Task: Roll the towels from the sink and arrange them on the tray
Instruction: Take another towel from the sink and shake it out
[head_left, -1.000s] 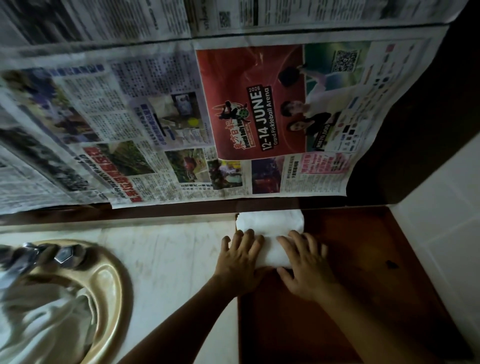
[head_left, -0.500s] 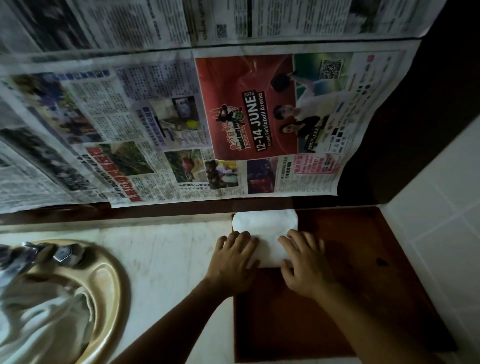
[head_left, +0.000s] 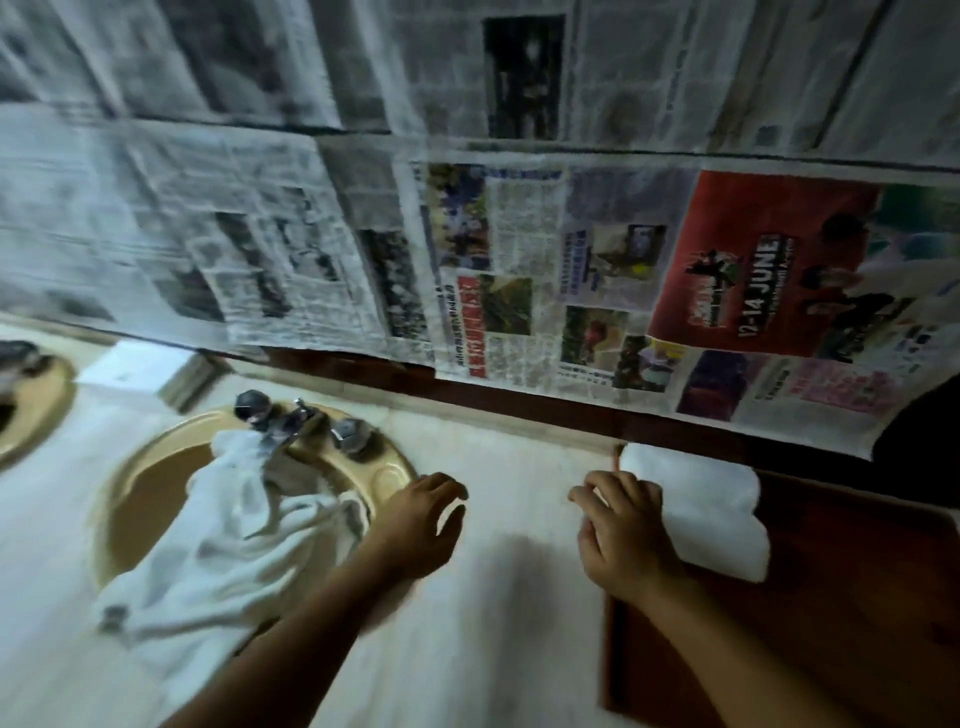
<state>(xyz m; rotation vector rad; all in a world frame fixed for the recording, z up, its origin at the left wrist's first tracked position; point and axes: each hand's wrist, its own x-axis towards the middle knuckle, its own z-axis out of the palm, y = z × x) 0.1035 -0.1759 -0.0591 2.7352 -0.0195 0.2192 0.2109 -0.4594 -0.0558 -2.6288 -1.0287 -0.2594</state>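
A rolled white towel (head_left: 701, 509) lies at the far left corner of the dark wooden tray (head_left: 831, 623). My right hand (head_left: 621, 540) hovers at the towel's left edge with fingers loosely curled, holding nothing. My left hand (head_left: 421, 525) is over the counter beside the sink's right rim, fingers relaxed and empty. A crumpled white towel (head_left: 218, 551) spills out of the beige oval sink (head_left: 384, 473) and hangs over its front rim. The view is motion-blurred.
A metal tap with two knobs (head_left: 296, 421) stands at the back of the sink. A second sink (head_left: 31, 410) shows at the far left, with a white box (head_left: 140, 371) behind. Newspaper sheets (head_left: 467, 270) cover the wall above the pale counter (head_left: 493, 623).
Both hands have come off the rolled towel. My left hand moved left toward the sink, and the view swung left so the sink and loose towel are now in the middle.
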